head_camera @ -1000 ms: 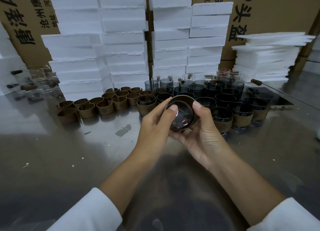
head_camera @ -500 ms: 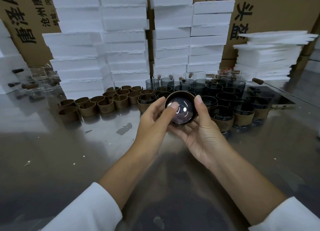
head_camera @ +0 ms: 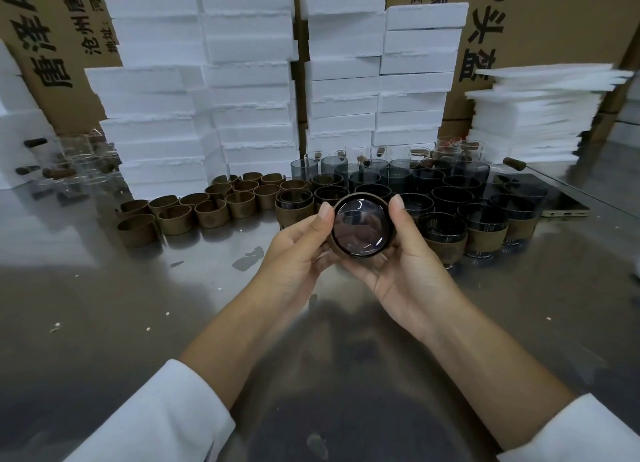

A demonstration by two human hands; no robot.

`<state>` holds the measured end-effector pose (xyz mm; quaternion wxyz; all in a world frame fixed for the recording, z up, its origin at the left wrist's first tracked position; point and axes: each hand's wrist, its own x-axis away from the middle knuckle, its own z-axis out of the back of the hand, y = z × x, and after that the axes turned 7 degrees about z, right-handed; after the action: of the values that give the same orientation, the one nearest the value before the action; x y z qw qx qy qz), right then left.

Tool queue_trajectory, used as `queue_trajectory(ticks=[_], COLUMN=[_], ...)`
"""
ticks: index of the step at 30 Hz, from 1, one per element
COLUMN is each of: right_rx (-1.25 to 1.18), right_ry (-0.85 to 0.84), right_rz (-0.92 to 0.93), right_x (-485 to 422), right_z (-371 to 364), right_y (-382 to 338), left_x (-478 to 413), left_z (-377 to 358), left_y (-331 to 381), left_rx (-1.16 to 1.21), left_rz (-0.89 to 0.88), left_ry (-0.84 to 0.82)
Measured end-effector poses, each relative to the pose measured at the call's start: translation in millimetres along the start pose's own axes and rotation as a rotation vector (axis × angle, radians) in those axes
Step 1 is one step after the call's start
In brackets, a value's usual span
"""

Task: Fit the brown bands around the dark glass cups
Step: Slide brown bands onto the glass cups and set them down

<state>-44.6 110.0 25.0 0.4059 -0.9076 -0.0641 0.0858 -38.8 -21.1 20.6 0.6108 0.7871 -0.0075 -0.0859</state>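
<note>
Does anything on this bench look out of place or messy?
White crumbs lie scattered on the steel table at left. A dark ragged patch marks it left of the held cup. The foam sheets at right are stacked unevenly. Nothing looks broken.

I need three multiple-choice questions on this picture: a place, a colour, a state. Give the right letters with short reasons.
1. Where do the loose brown bands stand?
A. right of the grouped dark cups
B. left of them
C. inside them

2. What colour are the stacked foam blocks?
A. white
B. blue
C. brown

3. The held cup is:
A. lying on the table
B. bare
C. gripped by both hands, band fitted

B: the bands stand to the cups' left.
A: every block is white.
C: left hand and right hand curl round it; a brown band circles it.
</note>
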Motion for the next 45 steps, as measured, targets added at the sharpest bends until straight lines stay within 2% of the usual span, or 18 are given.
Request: queue_trajectory(ticks=[11, 23, 25, 28, 30, 33, 37, 41, 43, 45], right_rx=[-0.001, 0.033, 0.142, 0.288, 0.288, 0.248, 0.228, 0.239, 0.351, 0.563], right_ry=[0.109, 0.041, 0.047, 0.059, 0.040, -0.023, -0.067, -0.090, -0.061, -0.011], right_rz=[-0.053, -0.043, -0.022, 0.010, 0.018, 0.065, 0.153, 0.196, 0.259, 0.352], right_x=[-3.1, -0.2, -0.1, 0.4, 1.5, 3.0, 2.8, 0.3, -1.3, -2.7], right_z=[2.2, 2.6, 1.6, 0.4, 1.2, 1.7, 1.3, 3.0, 4.2, 7.3], right_y=[-2.6, 0.4, 1.6, 0.9, -1.1, -2.2, -2.9, -3.3, -0.2, 5.9], left_x=[0.2, 0.7, 0.5, -0.5, -1.3, -4.3, -4.2, -4.9, -5.5, -5.6], left_z=[-2.5, 3.4, 4.9, 9.8, 11.8, 17.9, 24.6, 25.1, 24.4, 25.2], left_y=[-2.7, -0.5, 1.4, 2.3, 0.6, -3.7, -7.5, -10.9, -11.9, -13.5], left_rx=[0.040, 0.124, 0.138, 0.032, -0.038, -0.020, -0.018, 0.001, -0.010, -0.052], left_rz=[0.000, -0.005, -0.011, -0.046, -0.059, -0.035, 0.096, 0.101, 0.093, 0.085], left_ry=[-0.015, -0.040, -0.036, -0.003, 0.036, 0.094, 0.056, 0.050, 0.073, 0.093])
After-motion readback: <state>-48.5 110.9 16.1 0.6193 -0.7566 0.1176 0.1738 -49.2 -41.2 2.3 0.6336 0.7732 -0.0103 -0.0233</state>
